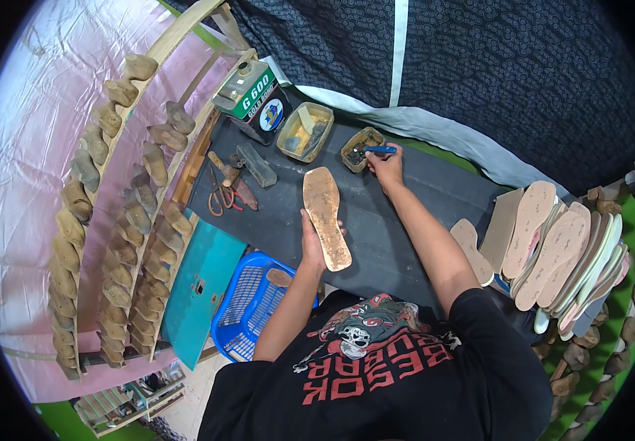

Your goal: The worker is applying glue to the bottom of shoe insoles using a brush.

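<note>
My left hand (pixel 313 242) grips a tan shoe insole (pixel 322 213) along its left edge and holds it upright over the dark work surface, its broad face toward me. The insole's face looks mottled and shiny in patches. Farther off and to the right, my right hand (pixel 389 167) is closed on a slim blue-handled tool (pixel 380 149). The tool's tip is over or inside a small cut-down container (pixel 347 153) with dark, crusted contents; I cannot make out the tip itself.
A larger tub (pixel 282 144) and a metal can (pixel 238 94) stand at the back left. Near them lie scissors (pixel 216 200), red-handled pliers (pixel 244 194) and a grey block (pixel 256 165). Insoles (pixel 545 257) are stacked at right. Shoe lasts (pixel 75 198) line the left racks; a blue basket (pixel 222 323) sits below.
</note>
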Tool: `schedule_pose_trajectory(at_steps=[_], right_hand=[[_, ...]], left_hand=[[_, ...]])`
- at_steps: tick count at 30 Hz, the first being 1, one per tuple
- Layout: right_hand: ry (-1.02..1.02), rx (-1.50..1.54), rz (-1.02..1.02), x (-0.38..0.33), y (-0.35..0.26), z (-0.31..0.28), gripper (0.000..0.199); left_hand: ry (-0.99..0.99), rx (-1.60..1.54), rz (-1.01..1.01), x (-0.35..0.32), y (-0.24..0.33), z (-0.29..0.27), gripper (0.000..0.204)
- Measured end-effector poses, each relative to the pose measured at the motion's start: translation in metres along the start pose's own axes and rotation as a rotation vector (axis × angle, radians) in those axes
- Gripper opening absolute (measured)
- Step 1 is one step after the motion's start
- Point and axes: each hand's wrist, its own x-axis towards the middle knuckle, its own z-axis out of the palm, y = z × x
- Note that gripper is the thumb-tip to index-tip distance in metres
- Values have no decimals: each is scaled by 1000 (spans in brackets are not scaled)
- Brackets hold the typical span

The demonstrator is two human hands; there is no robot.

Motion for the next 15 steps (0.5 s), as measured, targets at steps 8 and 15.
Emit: schedule_pose_trajectory(at_steps=[8, 15], right_hand=[[32, -236, -104, 45, 51, -8, 53], [20, -335, -24, 24, 14, -21, 54]], left_hand=[[-27, 17, -34, 2, 0, 17, 79], [-58, 114, -68, 6, -4, 19, 79]])
